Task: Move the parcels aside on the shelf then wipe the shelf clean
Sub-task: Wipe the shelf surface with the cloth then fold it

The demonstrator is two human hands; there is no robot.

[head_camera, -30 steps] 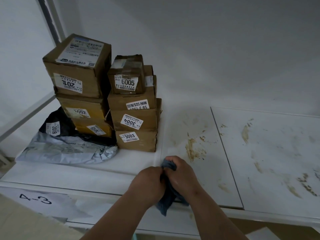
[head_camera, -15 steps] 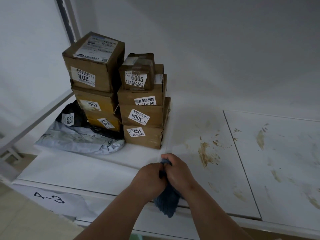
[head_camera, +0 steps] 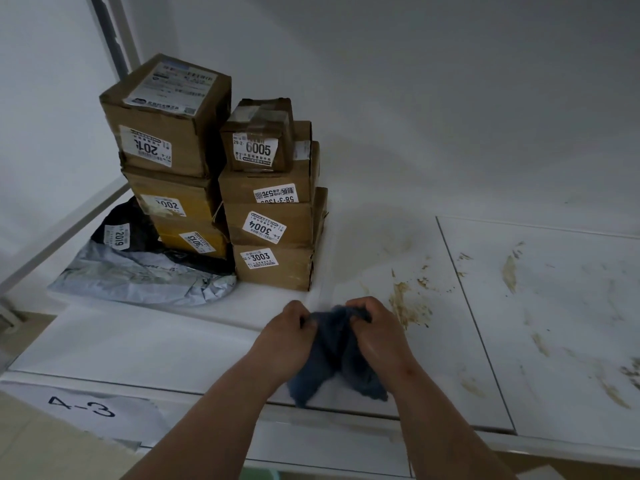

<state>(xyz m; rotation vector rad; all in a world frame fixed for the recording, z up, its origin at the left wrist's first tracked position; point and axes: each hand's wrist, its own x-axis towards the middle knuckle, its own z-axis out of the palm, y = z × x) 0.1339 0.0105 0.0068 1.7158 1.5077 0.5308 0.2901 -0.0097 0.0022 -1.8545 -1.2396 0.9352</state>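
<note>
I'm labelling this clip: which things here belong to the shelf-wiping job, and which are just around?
Job: blue cloth in both hands; stacked parcels; stained shelf.
Around: "4-3" label; shelf post.

A parcel storage or pickup room is showing here. Brown cardboard shipping boxes (head_camera: 221, 188), each bearing a white numbered sticker such as 3003, 3004 and 6005, are standing stacked on a white panelled metal-framed shelf (head_camera: 145, 344). Grey and black plastic mailer bags (head_camera: 138, 268) are lying beside them. A white paper bay label reading 4-3 (head_camera: 83, 407) is hanging on the shelf's front edge.
</note>
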